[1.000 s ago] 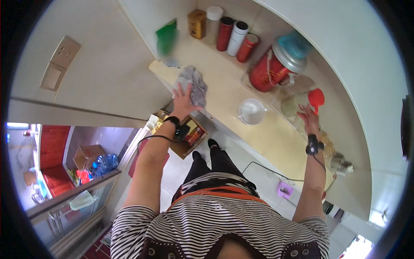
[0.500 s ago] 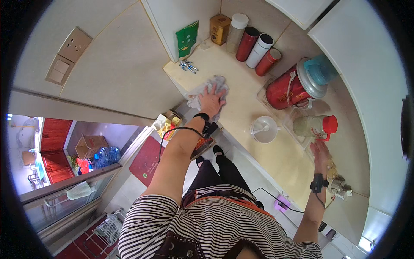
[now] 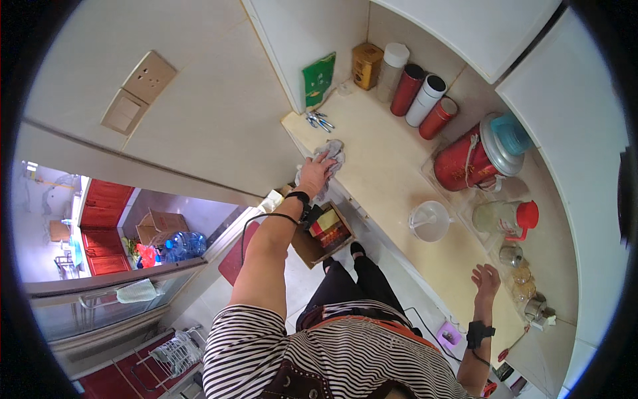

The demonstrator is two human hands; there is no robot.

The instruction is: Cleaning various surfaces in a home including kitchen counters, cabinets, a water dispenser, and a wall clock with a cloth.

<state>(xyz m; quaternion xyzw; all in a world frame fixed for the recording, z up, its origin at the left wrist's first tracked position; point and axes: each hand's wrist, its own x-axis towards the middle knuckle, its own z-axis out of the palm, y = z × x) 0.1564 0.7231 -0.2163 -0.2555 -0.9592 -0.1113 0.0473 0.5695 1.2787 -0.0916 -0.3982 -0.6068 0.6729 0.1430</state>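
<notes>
At edge of counter [image 3: 379, 166] | grey cloth [image 3: 337, 151] partly hidden under left hand [image 3: 315, 175]

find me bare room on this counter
Bare counter lies between the grey cloth and white bowl, and between that bowl and the right hand. Its back is crowded: flasks, red vessel, red-lidded pitcher, small jars.

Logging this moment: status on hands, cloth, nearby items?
Left hand on grey cloth at counter edge. Right hand open, looks empty. Blue-handled tool near cloth; white bowl farther right.
</notes>
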